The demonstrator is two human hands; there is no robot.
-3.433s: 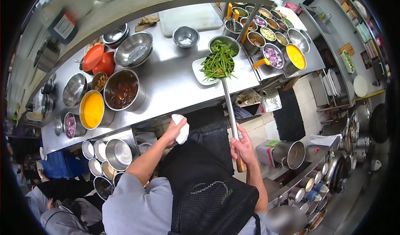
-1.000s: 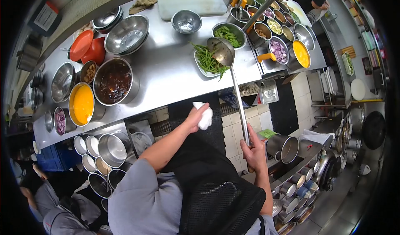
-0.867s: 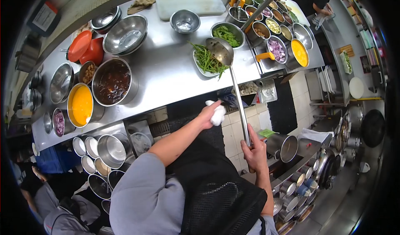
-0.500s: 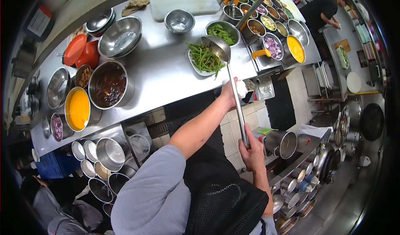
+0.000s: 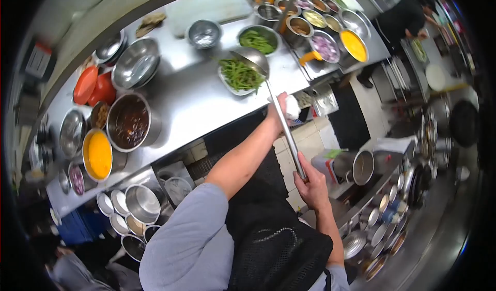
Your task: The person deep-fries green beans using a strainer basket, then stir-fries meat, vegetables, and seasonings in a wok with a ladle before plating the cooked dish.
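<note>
A long-handled metal ladle (image 5: 288,138) slants across the middle, its round bowl over a white dish of green beans (image 5: 238,75) at the counter edge. My right hand (image 5: 312,182) is closed around the lower end of the handle. Farther up, my left hand (image 5: 276,111) lies partly behind the handle, closed on a crumpled white cloth (image 5: 292,107); the handle hides some of its fingers. Just beyond the beans stands a metal bowl of green leaves (image 5: 257,42).
The steel counter (image 5: 194,102) carries a pot of dark sauce (image 5: 129,123), a pot of yellow liquid (image 5: 99,155), metal bowls (image 5: 136,63) and a white cutting board (image 5: 206,9). Ingredient tins (image 5: 324,46) fill its right end. A pot (image 5: 363,167) stands lower right; a co-worker (image 5: 405,22) works beyond.
The view has turned and shifted slightly, so the counter items sit differently in frame. Both hands keep their holds, and the ladle bowl stays over the beans. The co-worker's posture has changed.
</note>
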